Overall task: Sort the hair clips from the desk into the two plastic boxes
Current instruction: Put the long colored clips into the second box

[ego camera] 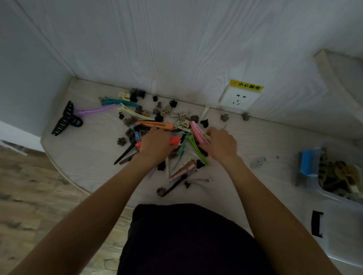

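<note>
With both hands buried in the tangled hair clips [154, 132] mid-surface, the left hand [155, 144] curled on an orange-red clip [175, 140] and the right hand [221, 143] pinching pink clips [198, 131], neighbours could be dragged off before the plastic box [310, 184] at right is reached.

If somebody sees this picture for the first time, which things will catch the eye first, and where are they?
First comes the colourful heap of hair clips in the middle of the desk, with the left hand and the right hand reaching into it. A big black claw clip lies apart at the left, and a plastic box with clips inside stands at the right edge.
</note>
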### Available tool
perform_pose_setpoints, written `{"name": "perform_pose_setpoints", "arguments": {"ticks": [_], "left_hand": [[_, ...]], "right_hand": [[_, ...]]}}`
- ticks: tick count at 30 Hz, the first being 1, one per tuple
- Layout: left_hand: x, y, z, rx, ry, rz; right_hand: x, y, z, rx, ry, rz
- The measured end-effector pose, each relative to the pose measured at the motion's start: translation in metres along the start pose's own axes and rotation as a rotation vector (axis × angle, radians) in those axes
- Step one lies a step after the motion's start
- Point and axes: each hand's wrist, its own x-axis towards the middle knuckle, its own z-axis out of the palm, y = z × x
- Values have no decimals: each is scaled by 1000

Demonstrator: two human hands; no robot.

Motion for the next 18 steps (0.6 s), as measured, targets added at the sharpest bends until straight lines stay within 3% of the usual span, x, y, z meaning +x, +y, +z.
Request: {"name": "perform_pose_setpoints", "arguments": {"ticks": [4, 10, 14, 15, 18], "left_hand": [[-4, -10, 3, -7, 51, 108], [-24, -9, -7, -433, 219, 337], [-39, -2, -15, -630, 156, 178], [-45, 28, -11, -650, 49, 239], [-47, 36, -17, -764, 23, 184]], "right_hand": [[-8, 6, 1, 56, -1, 60], [-26, 5, -7, 172, 163, 121], [-37, 5, -10, 339, 263, 169], [-68, 32, -11, 430, 348, 282], [-82, 45, -12, 581, 454, 274]]}}
